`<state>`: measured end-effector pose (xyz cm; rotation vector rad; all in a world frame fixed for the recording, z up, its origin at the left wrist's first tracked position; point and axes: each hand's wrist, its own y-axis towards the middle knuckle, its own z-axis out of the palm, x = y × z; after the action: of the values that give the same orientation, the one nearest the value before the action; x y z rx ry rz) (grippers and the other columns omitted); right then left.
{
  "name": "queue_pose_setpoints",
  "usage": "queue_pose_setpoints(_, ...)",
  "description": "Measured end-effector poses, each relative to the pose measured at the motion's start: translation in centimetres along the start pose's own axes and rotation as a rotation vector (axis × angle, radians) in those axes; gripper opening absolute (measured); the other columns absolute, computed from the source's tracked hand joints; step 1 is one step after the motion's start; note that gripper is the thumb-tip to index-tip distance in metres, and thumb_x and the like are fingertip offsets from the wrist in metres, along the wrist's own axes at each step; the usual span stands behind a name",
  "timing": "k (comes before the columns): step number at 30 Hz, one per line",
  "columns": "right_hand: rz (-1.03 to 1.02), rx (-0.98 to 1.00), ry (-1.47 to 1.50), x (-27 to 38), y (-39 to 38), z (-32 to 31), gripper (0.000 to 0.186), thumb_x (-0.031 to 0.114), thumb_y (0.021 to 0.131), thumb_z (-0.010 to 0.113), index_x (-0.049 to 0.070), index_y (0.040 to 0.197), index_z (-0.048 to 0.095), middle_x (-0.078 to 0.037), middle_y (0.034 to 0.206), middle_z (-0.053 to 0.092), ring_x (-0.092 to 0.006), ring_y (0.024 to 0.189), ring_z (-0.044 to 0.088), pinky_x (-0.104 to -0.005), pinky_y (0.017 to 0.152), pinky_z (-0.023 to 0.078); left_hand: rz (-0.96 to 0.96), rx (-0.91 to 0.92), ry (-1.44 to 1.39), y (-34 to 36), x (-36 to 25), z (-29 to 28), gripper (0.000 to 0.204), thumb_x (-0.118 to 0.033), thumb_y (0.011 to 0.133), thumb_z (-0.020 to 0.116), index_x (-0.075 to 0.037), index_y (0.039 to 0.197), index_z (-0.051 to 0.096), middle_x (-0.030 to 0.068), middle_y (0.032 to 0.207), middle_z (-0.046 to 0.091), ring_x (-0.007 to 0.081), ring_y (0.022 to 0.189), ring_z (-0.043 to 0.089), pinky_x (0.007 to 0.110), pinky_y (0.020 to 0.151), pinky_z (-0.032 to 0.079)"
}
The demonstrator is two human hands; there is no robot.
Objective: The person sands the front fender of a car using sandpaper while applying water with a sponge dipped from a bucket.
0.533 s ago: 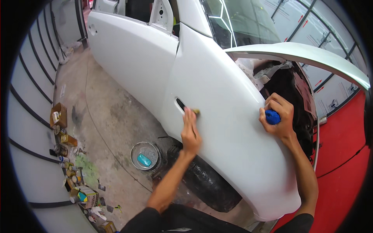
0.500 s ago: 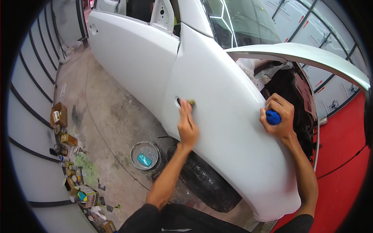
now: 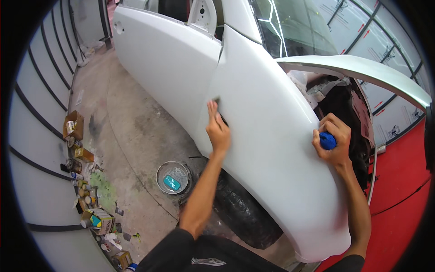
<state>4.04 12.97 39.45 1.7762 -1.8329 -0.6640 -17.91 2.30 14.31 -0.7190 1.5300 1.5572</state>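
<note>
My left hand [image 3: 218, 133] presses its fingers against the pale grey-white front fender [image 3: 263, 118] of a car, close to the seam with the door. Under the fingertips the edge of a small olive-grey pad [image 3: 216, 99] shows; most of it is hidden. A dark hole in the fender is largely covered by these fingers. Over at the fender's upper edge, beside the engine bay, my right hand [image 3: 337, 136] is closed around a bunched blue cloth [image 3: 327, 141]. Its knuckles are up and its wrist rests near the panel.
Below the fender sits a dark-covered wheel [image 3: 244, 213]. A bucket [image 3: 158, 178] with a teal block [image 3: 172, 182] stands on the concrete floor [image 3: 136, 136]. Cans and cardboard boxes [image 3: 103, 221] line the left wall. The raised curved panel [image 3: 362, 65] spans the engine bay.
My left hand has slid with the pad up the fender, its fingers now over the hole. The right hand keeps its grip on the cloth. The whole view has shifted slightly.
</note>
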Motion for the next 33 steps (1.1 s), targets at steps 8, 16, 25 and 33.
queue_pose_setpoints(8, 0.011, 0.005, 0.003, 0.1, 0.2, 0.1, 0.023, 0.0, 0.068, 0.075, 0.002, 0.067, 0.052, -0.011, 0.072, 0.053, -0.0249, 0.058, 0.055, -0.0322, 0.055, 0.044, -0.082, 0.077, 0.02, -0.7, 0.7, 0.4, 0.041, -0.003, 0.106, 0.041, 0.014, 0.143, 0.049, 0.0336, 0.152, 0.045, 0.0439, 0.148, 0.037, 0.045, 0.122, 0.035)
queue_pose_setpoints(16, 0.013, 0.042, 0.017, 0.0, 0.1, 0.3, 0.023, -0.002, 0.068, 0.073, 0.002, 0.067, 0.051, -0.011, 0.071, 0.052, -0.0232, 0.057, 0.053, -0.0311, 0.054, 0.041, 0.05, -0.01, 0.027, 2.5, 1.4, 0.7, 0.042, -0.006, 0.109, 0.039, 0.013, 0.144, 0.05, 0.0307, 0.153, 0.046, 0.0402, 0.148, 0.039, 0.044, 0.121, 0.035)
queue_pose_setpoints(25, 0.016, 0.034, 0.002, -0.1, 0.2, 0.3, 0.022, -0.003, 0.069, 0.073, 0.002, 0.067, 0.051, -0.011, 0.071, 0.052, -0.0231, 0.058, 0.054, -0.0309, 0.053, 0.04, 0.089, 0.023, -0.043, 1.3, 4.7, 0.2, 0.041, -0.006, 0.109, 0.039, 0.008, 0.146, 0.05, 0.0264, 0.155, 0.046, 0.0363, 0.15, 0.037, 0.041, 0.122, 0.035)
queue_pose_setpoints(33, 0.033, 0.082, -0.018, 0.5, -0.2, 0.3, 0.015, -0.005, 0.075, 0.065, -0.002, 0.073, 0.05, -0.016, 0.077, 0.051, -0.0285, 0.066, 0.054, -0.0346, 0.059, 0.041, -0.36, 0.315, 0.083, -6.0, 11.9, -9.6, 0.042, -0.019, 0.109, 0.046, 0.001, 0.145, 0.055, 0.0276, 0.13, 0.066, 0.0388, 0.124, 0.064, 0.039, 0.101, 0.051)
